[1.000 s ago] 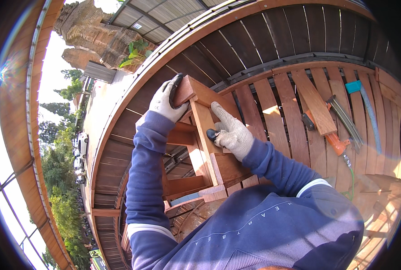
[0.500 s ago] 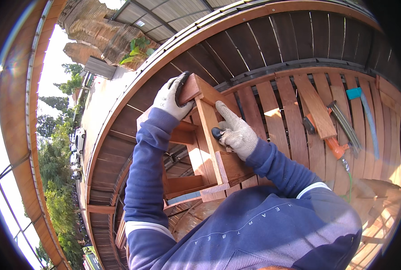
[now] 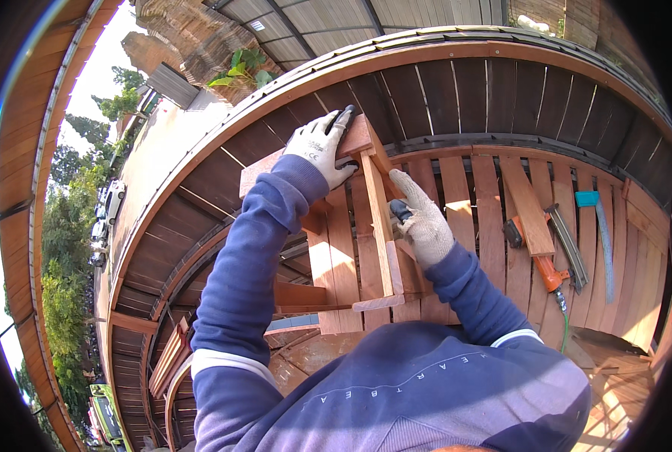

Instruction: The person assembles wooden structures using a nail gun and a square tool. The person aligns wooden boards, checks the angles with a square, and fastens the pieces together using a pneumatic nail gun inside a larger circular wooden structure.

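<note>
A wooden frame [image 3: 379, 226] of reddish-brown boards stands tilted in front of me. A narrow, paler strip runs along its near face. My left hand [image 3: 321, 149], in a white glove with dark fingertips, wraps over the frame's far top corner, thumb on the inner side. To the right of the strip is my right hand [image 3: 425, 222], also gloved. Its forefinger is stretched toward the frame's far end board, and its dark-tipped thumb is close beside the strip; whether they touch the wood is hard to see.
On the slatted bench [image 3: 489, 218] at right lies an orange nail gun [image 3: 551, 273] with a green hose, partly under a loose board [image 3: 526, 203]. Beside it is a blue strip tool with a teal head [image 3: 588, 199]. A curved slatted backrest [image 3: 434, 94] rises beyond.
My view has shifted, and the frame sits farther right in it. The fingers of my right hand have straightened and loosened from the strip. My left hand keeps its hold on the corner.
</note>
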`<action>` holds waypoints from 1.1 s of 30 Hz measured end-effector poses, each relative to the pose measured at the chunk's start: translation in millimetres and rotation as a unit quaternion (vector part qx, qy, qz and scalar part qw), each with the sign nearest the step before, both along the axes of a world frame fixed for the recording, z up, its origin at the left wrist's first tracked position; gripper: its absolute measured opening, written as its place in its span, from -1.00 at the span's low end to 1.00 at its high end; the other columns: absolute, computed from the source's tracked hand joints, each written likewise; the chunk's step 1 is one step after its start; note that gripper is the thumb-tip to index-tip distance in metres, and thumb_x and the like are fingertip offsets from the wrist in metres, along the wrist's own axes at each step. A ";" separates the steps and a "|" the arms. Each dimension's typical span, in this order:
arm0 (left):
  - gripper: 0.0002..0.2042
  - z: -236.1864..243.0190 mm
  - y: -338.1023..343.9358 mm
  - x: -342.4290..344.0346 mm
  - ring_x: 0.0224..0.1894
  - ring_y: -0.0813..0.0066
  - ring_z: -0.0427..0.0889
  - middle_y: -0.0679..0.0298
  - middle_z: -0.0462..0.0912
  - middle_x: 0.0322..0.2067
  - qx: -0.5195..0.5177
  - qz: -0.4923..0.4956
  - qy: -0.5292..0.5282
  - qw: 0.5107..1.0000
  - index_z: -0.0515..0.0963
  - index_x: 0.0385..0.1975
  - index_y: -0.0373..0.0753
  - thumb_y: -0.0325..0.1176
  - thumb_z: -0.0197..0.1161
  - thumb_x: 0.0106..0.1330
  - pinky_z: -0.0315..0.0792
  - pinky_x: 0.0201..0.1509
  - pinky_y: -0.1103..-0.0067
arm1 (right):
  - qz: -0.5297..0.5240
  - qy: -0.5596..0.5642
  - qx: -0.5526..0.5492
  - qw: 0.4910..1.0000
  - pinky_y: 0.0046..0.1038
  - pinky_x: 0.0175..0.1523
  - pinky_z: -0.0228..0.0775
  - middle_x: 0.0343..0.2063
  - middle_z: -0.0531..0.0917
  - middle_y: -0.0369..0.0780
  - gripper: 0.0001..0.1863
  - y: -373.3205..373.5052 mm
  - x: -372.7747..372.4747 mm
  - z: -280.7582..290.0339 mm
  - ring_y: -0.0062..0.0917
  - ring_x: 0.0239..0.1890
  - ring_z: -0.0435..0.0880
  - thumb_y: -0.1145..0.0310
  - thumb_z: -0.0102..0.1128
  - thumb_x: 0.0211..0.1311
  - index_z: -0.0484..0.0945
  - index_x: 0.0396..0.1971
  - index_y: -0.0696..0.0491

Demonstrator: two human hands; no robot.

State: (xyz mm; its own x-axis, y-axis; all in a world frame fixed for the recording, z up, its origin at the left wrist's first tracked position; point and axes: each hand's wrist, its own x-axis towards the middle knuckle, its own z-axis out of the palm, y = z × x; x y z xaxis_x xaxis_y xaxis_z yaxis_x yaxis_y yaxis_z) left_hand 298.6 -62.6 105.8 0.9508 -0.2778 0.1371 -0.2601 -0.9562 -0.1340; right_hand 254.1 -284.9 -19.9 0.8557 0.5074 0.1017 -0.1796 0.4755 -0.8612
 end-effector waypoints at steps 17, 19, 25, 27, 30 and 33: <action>-0.47 72.9 117.1 -126.4 0.04 0.47 0.61 0.15 0.66 -0.01 -0.482 0.005 -0.178 0.858 0.48 0.22 -0.24 -0.16 0.39 0.30 0.46 0.20 0.58 | -0.114 0.022 -0.041 0.992 -0.46 -0.26 0.58 -0.20 0.63 -0.09 -0.41 -56.6 -2.0 -26.7 -0.44 -0.33 0.68 0.17 0.14 0.38 0.30 0.34 0.06; -0.59 65.0 144.1 -149.3 0.11 0.46 0.56 0.19 0.60 0.07 -0.548 0.009 -0.164 0.820 0.42 0.23 -0.36 -0.35 0.18 0.44 0.41 0.27 0.54 | -0.160 0.020 -0.067 0.985 -0.55 -0.31 0.49 -0.24 0.60 -0.17 -0.39 -72.4 2.0 -22.3 -0.54 -0.37 0.61 0.14 0.21 0.34 0.34 0.31 0.06; -0.54 -55.3 206.8 -168.3 0.08 0.43 0.59 0.16 0.59 0.08 -0.772 0.002 -0.121 0.624 0.40 0.25 -0.35 -0.33 0.24 0.42 0.44 0.24 0.52 | -0.279 -0.206 -0.168 0.923 -0.52 -0.04 0.55 -0.07 0.60 -0.20 -0.45 -88.7 4.2 61.2 -0.51 -0.16 0.66 0.35 0.07 0.36 0.32 0.35 0.05; -0.56 -85.6 204.6 -167.2 0.11 0.45 0.58 0.15 0.57 0.10 -0.815 0.004 -0.092 0.572 0.39 0.26 -0.35 -0.40 0.22 0.41 0.44 0.25 0.54 | -0.305 -0.247 -0.191 0.900 -0.39 0.09 0.50 -0.01 0.60 -0.17 -0.42 -83.4 -0.4 96.8 -0.46 -0.07 0.64 0.26 0.12 0.36 0.31 0.36 0.03; -0.55 -110.6 196.3 -168.9 0.16 0.43 0.55 0.14 0.56 0.12 -0.823 0.005 -0.082 0.562 0.38 0.28 -0.35 -0.43 0.21 0.41 0.41 0.29 0.54 | -0.327 -0.284 -0.235 0.870 -0.38 0.12 0.50 0.01 0.59 -0.16 -0.43 -65.1 -13.8 128.5 -0.43 -0.03 0.63 0.31 0.07 0.37 0.31 0.37 0.02; -0.52 -138.2 195.2 -166.3 0.25 0.43 0.48 0.14 0.50 0.19 -0.852 -0.022 -0.065 0.519 0.33 0.31 -0.36 -0.49 0.21 0.40 0.35 0.36 0.54 | -0.337 -0.272 -0.253 0.865 -0.38 0.12 0.50 0.01 0.59 -0.15 -0.44 -60.9 -28.5 123.0 -0.43 -0.03 0.64 0.34 0.07 0.36 0.32 0.36 0.03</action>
